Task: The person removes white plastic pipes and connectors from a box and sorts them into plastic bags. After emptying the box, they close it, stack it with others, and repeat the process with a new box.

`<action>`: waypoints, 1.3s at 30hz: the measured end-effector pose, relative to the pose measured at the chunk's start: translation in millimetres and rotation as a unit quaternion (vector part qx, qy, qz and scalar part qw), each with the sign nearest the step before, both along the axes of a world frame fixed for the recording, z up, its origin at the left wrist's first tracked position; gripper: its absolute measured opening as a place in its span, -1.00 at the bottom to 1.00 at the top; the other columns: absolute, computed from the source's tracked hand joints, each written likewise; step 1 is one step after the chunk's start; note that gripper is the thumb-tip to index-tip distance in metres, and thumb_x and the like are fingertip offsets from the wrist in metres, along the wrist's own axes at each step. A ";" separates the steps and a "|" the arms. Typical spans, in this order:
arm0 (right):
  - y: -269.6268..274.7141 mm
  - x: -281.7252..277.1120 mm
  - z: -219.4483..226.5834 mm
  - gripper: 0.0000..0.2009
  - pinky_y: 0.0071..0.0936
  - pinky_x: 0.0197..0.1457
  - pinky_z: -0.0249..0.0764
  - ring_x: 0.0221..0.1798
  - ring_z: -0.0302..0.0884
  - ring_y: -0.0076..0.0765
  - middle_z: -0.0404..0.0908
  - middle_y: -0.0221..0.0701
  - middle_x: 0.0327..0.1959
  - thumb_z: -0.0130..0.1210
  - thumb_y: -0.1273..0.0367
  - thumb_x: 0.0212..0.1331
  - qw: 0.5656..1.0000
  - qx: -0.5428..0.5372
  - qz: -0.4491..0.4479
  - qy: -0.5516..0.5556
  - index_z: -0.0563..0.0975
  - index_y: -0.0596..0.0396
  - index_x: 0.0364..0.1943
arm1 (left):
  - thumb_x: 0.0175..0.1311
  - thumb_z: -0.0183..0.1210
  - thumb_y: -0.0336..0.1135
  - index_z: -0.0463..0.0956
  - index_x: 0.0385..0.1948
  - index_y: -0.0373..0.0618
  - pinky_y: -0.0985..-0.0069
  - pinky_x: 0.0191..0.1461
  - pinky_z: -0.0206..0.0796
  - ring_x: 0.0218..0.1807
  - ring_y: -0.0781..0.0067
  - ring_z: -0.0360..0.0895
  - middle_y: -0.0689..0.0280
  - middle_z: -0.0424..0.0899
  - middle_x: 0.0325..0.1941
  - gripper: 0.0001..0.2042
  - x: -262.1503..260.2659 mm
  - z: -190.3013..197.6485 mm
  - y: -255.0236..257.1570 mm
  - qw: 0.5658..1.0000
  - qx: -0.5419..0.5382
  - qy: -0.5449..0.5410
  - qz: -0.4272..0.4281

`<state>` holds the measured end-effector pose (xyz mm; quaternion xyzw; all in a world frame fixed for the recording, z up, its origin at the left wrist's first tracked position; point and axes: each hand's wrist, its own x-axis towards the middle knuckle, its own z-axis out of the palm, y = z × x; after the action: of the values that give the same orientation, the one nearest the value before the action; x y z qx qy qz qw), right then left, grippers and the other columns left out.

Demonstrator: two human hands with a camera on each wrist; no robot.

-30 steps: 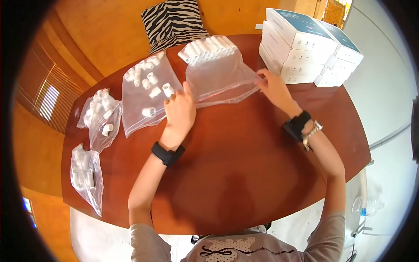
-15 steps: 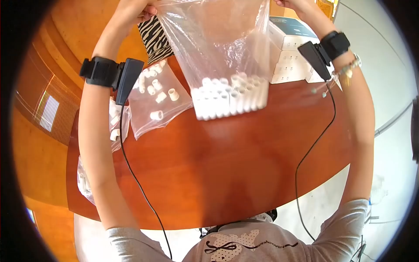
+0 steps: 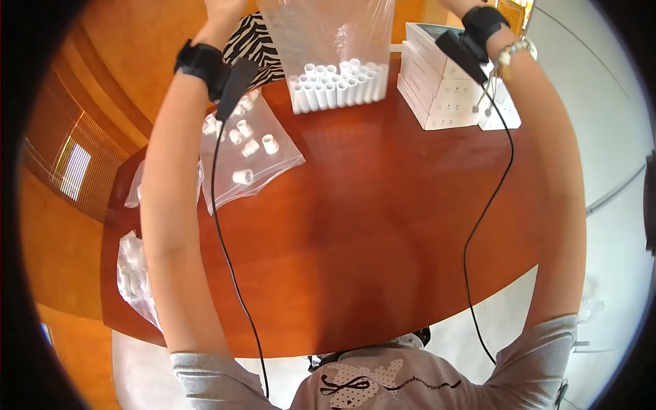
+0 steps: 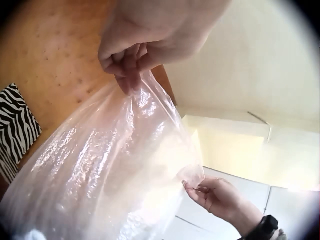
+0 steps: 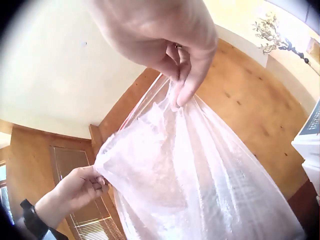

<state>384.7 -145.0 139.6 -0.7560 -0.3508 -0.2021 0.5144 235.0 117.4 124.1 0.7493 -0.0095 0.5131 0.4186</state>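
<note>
A clear plastic bag [image 3: 328, 37] hangs upright between my raised hands, with white plastic pipe pieces [image 3: 336, 94] standing in rows along its bottom. My left hand [image 4: 155, 30] pinches one top corner between thumb and fingers. At the opposite corner, my right hand [image 5: 160, 32] pinches the film the same way. The bag's mouth is stretched between them. Both hands are mostly cut off by the top of the head view. Beyond my left forearm, a flat clear bag [image 3: 273, 171] lies on the table with several short white pipe fittings [image 3: 242, 176] in it.
White boxes [image 3: 444, 102] stand stacked at the table's back right. Another bag of white fittings [image 3: 130, 273] lies by the left edge of the brown table [image 3: 383, 239]. A zebra-striped cushion [image 3: 253, 44] is behind the table. Black cables [image 3: 232, 273] trail from the wrist cameras.
The bag of pipe pieces was lying flat at the back of the table; both hands have lifted it by its corners. Since half a second ago it has moved farther back.
</note>
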 end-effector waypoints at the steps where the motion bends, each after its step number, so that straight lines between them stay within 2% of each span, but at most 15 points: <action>1: 2.7 8.8 -14.8 -0.83 -0.59 -0.52 0.51 -0.53 0.59 -0.44 0.64 -0.31 -0.49 0.02 0.48 0.07 0.997 -0.004 0.066 0.041 0.62 0.20 -0.31 | 0.13 -0.08 -0.60 0.58 -0.49 -0.40 0.59 -0.42 0.40 -0.56 0.36 0.51 0.14 0.59 -0.58 -0.80 -1.2 -15.2 3.8 1.000 0.024 0.000 0.015; 3: 7.3 26.8 -58.2 -0.82 -0.61 -0.51 0.49 -0.56 0.58 -0.51 0.64 -0.37 -0.54 0.03 0.41 0.10 0.990 -0.043 0.120 0.054 0.62 0.15 -0.30 | 0.03 0.01 -0.38 0.69 -0.37 -0.07 0.62 -0.34 0.37 -0.48 0.60 0.57 0.30 0.69 -0.55 -0.76 -0.2 -54.5 28.6 0.978 0.104 0.128 0.126; 5: 6.4 18.9 -97.4 -0.76 -0.59 -0.42 0.54 -0.51 0.63 -0.54 0.65 -0.37 -0.58 -0.01 0.33 0.16 0.990 -0.106 0.095 -0.010 0.62 0.17 -0.23 | 0.06 -0.04 -0.42 0.70 -0.32 0.05 0.64 -0.32 0.37 -0.47 0.68 0.55 0.38 0.70 -0.53 -0.71 -14.3 -92.0 14.9 0.980 0.102 0.145 0.095; 7: 0.8 5.8 -122.9 -0.73 -0.60 -0.33 0.54 -0.47 0.62 -0.54 0.68 -0.30 -0.45 -0.05 0.36 0.20 0.987 -0.142 0.080 -0.002 0.61 0.12 -0.12 | 0.22 0.00 -0.37 0.66 -0.21 -0.07 0.71 -0.26 0.38 -0.38 0.70 0.58 0.32 0.70 -0.49 -0.76 -32.5 -119.8 -2.8 0.977 0.072 0.186 0.081; 9: -8.6 2.7 -147.5 -0.73 -0.56 -0.30 0.55 -0.48 0.61 -0.54 0.64 -0.28 -0.54 -0.07 0.41 0.16 0.982 -0.167 0.082 -0.022 0.60 0.17 -0.14 | 0.12 -0.06 -0.48 0.65 -0.25 -0.13 0.61 -0.34 0.38 -0.47 0.62 0.57 0.31 0.70 -0.52 -0.72 -47.5 -147.6 -11.5 0.971 0.036 0.238 0.008; 12: -35.2 -14.3 -176.9 -0.74 -0.45 -0.39 0.49 -0.57 0.55 -0.41 0.55 -0.23 -0.61 -0.07 0.41 0.15 0.962 -0.245 0.122 0.012 0.59 0.19 -0.16 | 0.17 0.10 -0.40 0.59 -0.22 -0.27 0.52 -0.33 0.41 -0.44 0.53 0.59 0.22 0.67 -0.51 -0.80 -90.1 -178.7 -41.2 0.922 0.084 0.360 -0.113; 14: -50.0 -37.0 -189.3 -0.77 -0.37 -0.40 0.46 -0.59 0.53 -0.27 0.55 -0.24 -0.61 -0.04 0.37 0.17 0.943 -0.320 0.087 -0.013 0.59 0.18 -0.22 | 0.14 0.21 -0.29 0.55 -0.12 -0.24 0.45 -0.25 0.42 -0.42 0.27 0.60 0.12 0.63 -0.52 -0.70 -120.4 -194.2 -56.2 0.898 0.105 0.402 -0.142; 18: -52.1 -98.0 -187.1 -0.75 -0.24 -0.26 0.46 -0.34 0.54 -0.11 0.56 -0.21 -0.45 0.06 0.23 0.16 0.914 -0.385 -0.006 -0.126 0.59 0.12 -0.25 | -0.02 0.33 -0.21 0.51 -0.02 -0.12 0.29 0.03 0.32 -0.05 0.12 0.48 0.11 0.57 -0.15 -0.54 -191.6 -194.2 -43.5 0.876 0.249 0.409 0.062; 20: -34.3 -113.9 -198.7 -0.71 -0.24 -0.17 0.45 -0.19 0.50 -0.09 0.53 -0.20 -0.30 0.10 0.18 0.14 0.927 -0.297 0.074 -0.219 0.57 0.08 -0.20 | -0.11 0.37 -0.20 0.48 0.02 -0.05 0.20 0.19 0.18 0.10 0.05 0.33 0.13 0.42 0.04 -0.46 -223.4 -193.2 -27.6 0.821 0.308 0.439 0.197; 22: -7.7 -135.8 -211.5 -0.67 -0.25 -0.07 0.44 -0.06 0.46 -0.07 0.50 -0.19 -0.17 0.13 0.15 0.12 0.923 -0.251 0.157 -0.247 0.55 0.05 -0.14 | -0.09 0.36 -0.22 0.48 -0.03 -0.07 0.17 0.16 0.23 0.05 0.02 0.35 0.13 0.40 0.00 -0.50 -245.6 -209.1 -1.3 0.792 0.323 0.448 0.262; 25: 52.7 -167.0 -247.6 -0.58 -0.23 0.05 0.40 0.02 0.41 -0.05 0.42 -0.20 0.01 0.16 0.11 0.11 0.906 -0.248 0.258 -0.226 0.48 0.01 0.00 | -0.05 0.33 -0.23 0.51 -0.08 -0.06 0.18 0.07 0.31 -0.04 0.03 0.42 0.13 0.44 -0.04 -0.58 -261.9 -235.0 24.6 0.822 0.295 0.404 0.274; 31: 142.4 -191.6 -271.4 -0.40 0.04 0.05 0.31 0.05 0.38 0.11 0.26 -0.06 0.16 0.13 -0.04 0.08 0.917 -0.320 0.120 -0.203 0.32 -0.12 0.17 | 0.03 0.25 -0.36 0.54 -0.20 -0.10 0.30 -0.08 0.43 -0.17 0.10 0.55 0.08 0.52 -0.06 -0.74 -263.8 -243.8 33.2 0.884 0.097 0.405 0.213; 34: 151.1 -182.6 -265.2 -0.42 -0.07 -0.07 0.32 -0.02 0.41 0.00 0.34 -0.10 0.10 0.13 -0.07 0.02 0.893 -0.368 0.082 -0.246 0.40 -0.15 0.11 | 0.03 0.24 -0.41 0.55 -0.23 -0.14 0.37 -0.14 0.43 -0.20 0.19 0.57 0.09 0.53 -0.09 -0.77 -265.1 -249.7 47.9 0.908 0.051 0.366 0.199; 35: 148.9 -180.9 -264.9 -0.52 -0.02 -0.14 0.43 -0.10 0.51 0.03 0.29 -0.08 0.15 0.12 0.07 0.09 0.882 -0.381 0.082 -0.263 0.37 -0.13 0.09 | 0.03 0.23 -0.42 0.56 -0.24 -0.16 0.39 -0.17 0.43 -0.23 0.22 0.58 0.10 0.54 -0.11 -0.78 -265.3 -253.8 51.8 0.914 0.052 0.348 0.205; 39: 145.9 -157.1 -274.9 -0.66 -0.13 -0.39 0.51 -0.31 0.58 0.03 0.53 -0.05 -0.18 0.05 0.26 0.13 0.862 -0.431 0.092 -0.249 0.40 -0.08 0.01 | 0.03 0.23 -0.44 0.61 -0.32 -0.23 0.49 -0.30 0.45 -0.29 0.35 0.60 0.21 0.64 -0.31 -0.83 -259.0 -261.2 46.5 0.897 0.115 0.326 0.275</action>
<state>227.7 0.9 -135.2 -0.7911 -0.5875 -0.1633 0.0489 -24.0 163.9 -137.2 0.8902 0.2750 0.3302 0.1513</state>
